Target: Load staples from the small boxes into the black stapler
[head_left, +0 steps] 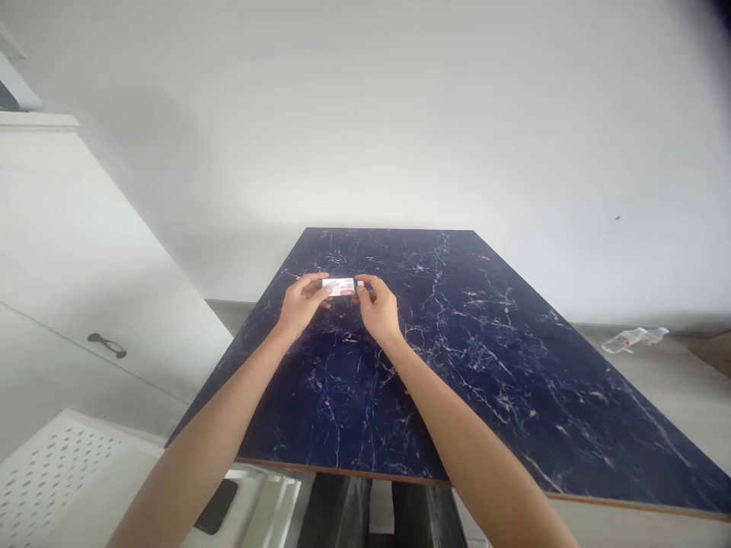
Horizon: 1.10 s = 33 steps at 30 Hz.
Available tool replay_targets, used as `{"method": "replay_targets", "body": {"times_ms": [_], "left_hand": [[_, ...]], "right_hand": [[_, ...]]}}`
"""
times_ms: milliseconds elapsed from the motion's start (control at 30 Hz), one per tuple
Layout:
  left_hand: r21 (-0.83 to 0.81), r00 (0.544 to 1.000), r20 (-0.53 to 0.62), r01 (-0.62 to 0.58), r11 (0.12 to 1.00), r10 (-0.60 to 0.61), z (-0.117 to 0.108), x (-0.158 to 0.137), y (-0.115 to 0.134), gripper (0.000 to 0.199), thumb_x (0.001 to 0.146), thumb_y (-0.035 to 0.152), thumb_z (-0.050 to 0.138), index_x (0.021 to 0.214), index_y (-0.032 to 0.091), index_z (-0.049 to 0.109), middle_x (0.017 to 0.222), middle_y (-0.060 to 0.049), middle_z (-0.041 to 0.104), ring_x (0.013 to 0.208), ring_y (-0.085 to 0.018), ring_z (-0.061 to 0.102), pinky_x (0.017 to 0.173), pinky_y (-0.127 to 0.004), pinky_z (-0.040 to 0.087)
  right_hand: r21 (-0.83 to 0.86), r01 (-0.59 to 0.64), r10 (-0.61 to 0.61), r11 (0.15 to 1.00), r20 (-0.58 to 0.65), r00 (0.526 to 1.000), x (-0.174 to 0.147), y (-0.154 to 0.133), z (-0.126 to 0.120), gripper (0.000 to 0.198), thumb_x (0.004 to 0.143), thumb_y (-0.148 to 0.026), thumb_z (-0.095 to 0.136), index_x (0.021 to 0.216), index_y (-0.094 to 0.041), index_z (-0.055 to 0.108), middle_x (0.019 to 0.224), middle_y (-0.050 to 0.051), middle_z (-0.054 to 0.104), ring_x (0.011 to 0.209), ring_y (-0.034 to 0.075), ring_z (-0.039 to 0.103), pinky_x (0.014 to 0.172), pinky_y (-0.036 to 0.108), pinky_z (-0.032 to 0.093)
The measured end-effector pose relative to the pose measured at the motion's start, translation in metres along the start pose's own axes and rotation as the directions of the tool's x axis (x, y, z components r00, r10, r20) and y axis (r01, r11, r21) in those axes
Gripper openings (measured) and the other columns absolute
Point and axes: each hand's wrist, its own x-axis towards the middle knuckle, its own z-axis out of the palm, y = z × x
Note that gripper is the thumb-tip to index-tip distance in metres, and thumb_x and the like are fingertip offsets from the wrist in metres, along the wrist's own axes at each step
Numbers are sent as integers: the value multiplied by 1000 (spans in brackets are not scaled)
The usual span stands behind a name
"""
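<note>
A small white box (341, 287) with pinkish-red print is held level above the dark blue marbled table (468, 342). My left hand (302, 302) grips its left end, thumb in front and fingers behind. At the other end, my right hand (378, 306) has thumb and forefinger pinched on a small white piece (359, 284). A narrow dark gap shows between that piece and the box. Whether the piece is part of the box or separate, I cannot tell.
A white cabinet (74, 251) with a dark handle (106, 345) stands at left. Below it is a white perforated container (57, 472). A dark phone-like object (217, 508) lies under my left forearm. A clear plastic bottle (633, 339) lies on the floor at right. A pale wall (388, 114) backs the table.
</note>
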Motion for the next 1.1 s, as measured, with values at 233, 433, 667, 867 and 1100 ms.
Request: {"method": "replay_targets", "body": {"times_ms": [233, 433, 667, 867, 1100], "left_hand": [[-6, 997, -67, -33, 999, 32, -3, 2, -5, 42, 82, 41, 74, 118, 21, 69, 109, -8, 75, 79, -21, 72, 72, -35, 61], [1, 991, -130, -15, 1000, 15, -12, 7, -2, 42, 78, 40, 78, 114, 19, 75, 101, -7, 76, 72, -18, 70, 71, -34, 61], [23, 991, -131, -15, 1000, 18, -14, 9, -4, 43, 77, 42, 79, 113, 18, 77, 97, -7, 77, 68, -17, 68, 68, -32, 59], [25, 993, -116, 3, 1000, -1, -12, 8, -3, 43, 78, 41, 78, 114, 18, 75, 100, -7, 76, 67, -17, 68, 68, -31, 59], [-32, 995, -83, 45, 998, -47, -11, 8, -1, 39, 79, 40, 77, 112, 18, 72, 98, -7, 76, 69, -18, 71, 72, -35, 62]], "right_hand": [[-384, 156, -148, 910, 49, 988, -3, -3, -4, 32, 99, -24, 42, 118, -22, 68, 118, 10, 68, 96, 22, 66, 91, 34, 50], [-457, 245, -191, 855, 161, 968, -3, -1, -4, 28, 99, -31, 51, 117, -24, 71, 130, 8, 64, 106, 23, 65, 96, 34, 48], [-416, 198, -105, 887, 236, 966, 1, 4, -2, 15, 95, -28, 56, 103, -21, 67, 108, 6, 68, 88, 19, 63, 84, 30, 47], [-362, 215, -132, 907, 240, 962, 3, 9, -1, 14, 98, -27, 46, 104, -18, 56, 104, 9, 66, 86, 21, 61, 79, 31, 43], [-319, 102, -62, 942, 133, 989, 5, 3, -2, 18, 102, -28, 37, 112, -18, 49, 93, 8, 68, 73, 22, 61, 69, 31, 40]]}}
